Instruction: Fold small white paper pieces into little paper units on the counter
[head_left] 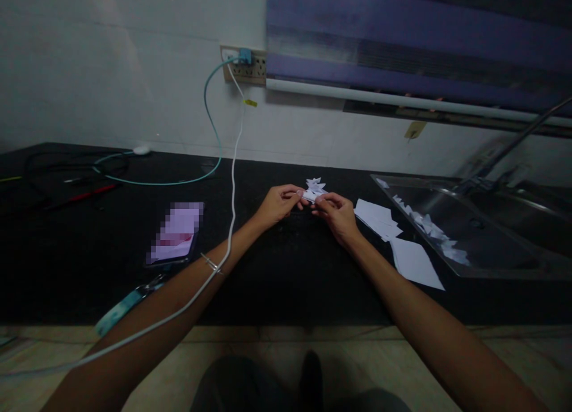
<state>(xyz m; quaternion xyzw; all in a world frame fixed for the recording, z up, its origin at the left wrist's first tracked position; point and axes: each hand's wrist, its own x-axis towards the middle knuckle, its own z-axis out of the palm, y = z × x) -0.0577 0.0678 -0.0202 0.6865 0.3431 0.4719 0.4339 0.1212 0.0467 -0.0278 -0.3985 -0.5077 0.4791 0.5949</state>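
Between my two hands is a small folded piece of white paper (309,196), pinched at both ends above the black counter. My left hand (279,203) grips its left end with thumb and fingers closed. At the right end, my right hand (336,212) pinches it the same way. Just behind the piece shows a cluster of pointed folded paper (315,184); whether it touches the held piece I cannot tell. To the right of my right hand lie a stack of white paper sheets (378,217) and another white sheet stack (416,262).
A row of folded paper pieces (431,228) lies along the rim of the metal sink (500,233). On the left are a phone (177,233) and a teal strap (123,311). A white cable (233,186) hangs from the socket (250,66) across my left forearm.
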